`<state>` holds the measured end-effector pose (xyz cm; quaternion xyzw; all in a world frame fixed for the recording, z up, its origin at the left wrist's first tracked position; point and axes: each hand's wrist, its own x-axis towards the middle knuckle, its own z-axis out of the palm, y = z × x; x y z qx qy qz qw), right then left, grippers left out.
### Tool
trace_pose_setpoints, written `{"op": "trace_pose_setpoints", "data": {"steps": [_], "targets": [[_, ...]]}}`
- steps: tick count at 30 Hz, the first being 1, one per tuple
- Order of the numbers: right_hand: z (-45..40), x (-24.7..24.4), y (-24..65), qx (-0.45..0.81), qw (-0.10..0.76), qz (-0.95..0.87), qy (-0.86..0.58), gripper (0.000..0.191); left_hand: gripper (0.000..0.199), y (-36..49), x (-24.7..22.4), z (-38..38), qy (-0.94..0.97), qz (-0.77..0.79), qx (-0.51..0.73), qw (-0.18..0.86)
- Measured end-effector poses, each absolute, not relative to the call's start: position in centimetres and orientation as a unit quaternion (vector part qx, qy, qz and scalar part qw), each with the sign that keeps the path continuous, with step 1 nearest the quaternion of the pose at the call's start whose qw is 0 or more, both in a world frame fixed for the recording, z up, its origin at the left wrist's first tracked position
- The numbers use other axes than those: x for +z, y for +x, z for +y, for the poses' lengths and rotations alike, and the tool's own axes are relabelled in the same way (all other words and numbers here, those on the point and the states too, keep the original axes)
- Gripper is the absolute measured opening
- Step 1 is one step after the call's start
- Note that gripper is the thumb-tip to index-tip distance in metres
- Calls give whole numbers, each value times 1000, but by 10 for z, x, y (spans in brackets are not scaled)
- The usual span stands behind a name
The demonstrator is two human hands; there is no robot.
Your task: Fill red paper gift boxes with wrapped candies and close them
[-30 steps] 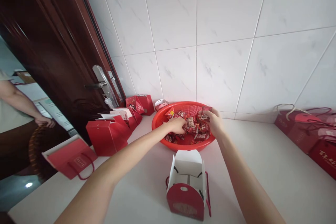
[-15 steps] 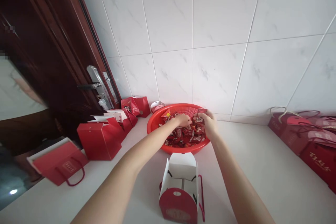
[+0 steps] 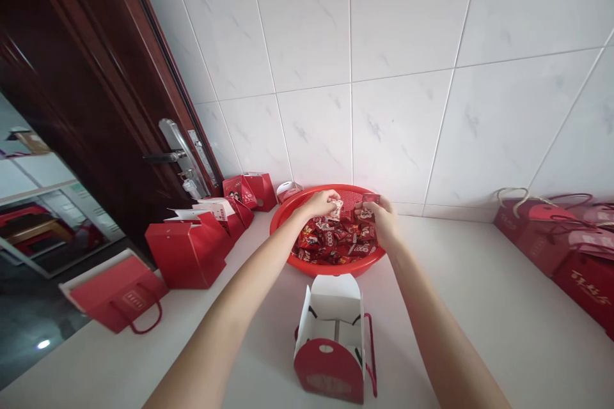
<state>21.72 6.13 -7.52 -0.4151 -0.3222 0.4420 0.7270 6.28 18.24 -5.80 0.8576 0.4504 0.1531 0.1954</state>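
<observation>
A red plastic basket [image 3: 283,236] with a perforated wall holds a heap of small red wrapped candies [image 3: 330,239]. Over its left part, my left hand [image 3: 321,203] pinches a pale-and-red wrapped candy [image 3: 336,209]. At the basket's right side, my right hand [image 3: 384,220] is closed on red candy packets [image 3: 369,204]; how many it holds is partly hidden by the fingers. Nearer to me stands an open gift box [image 3: 329,364], red outside and white inside, its flaps up and a red cord handle hanging at the right. Its visible inside shows bare white card.
Several red gift boxes and bags [image 3: 185,255] line the left side by a dark door [image 3: 110,77] with a metal handle [image 3: 175,153]. More red gift bags [image 3: 570,255] stand at the right. A tiled wall [image 3: 398,140] rises behind the white tabletop [image 3: 451,268].
My left hand has lifted out of the candies and moved slightly left, now with a candy in its fingers. My right hand stays at nearly the same spot, still gripping its packets.
</observation>
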Motion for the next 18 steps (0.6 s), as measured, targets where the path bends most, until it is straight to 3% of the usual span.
{"op": "trace_pose_setpoints", "data": {"steps": [3, 7, 18], "targets": [[60, -75, 217, 442, 729, -321, -413, 17, 52, 55, -57, 184, 837, 504, 141, 161], [58, -72, 217, 448, 729, -312, -414, 20, 36, 46, -56, 189, 817, 550, 124, 123], [58, -73, 218, 444, 722, -316, -426, 21, 22, 50, -64, 192, 825, 549, 7, 132]]}}
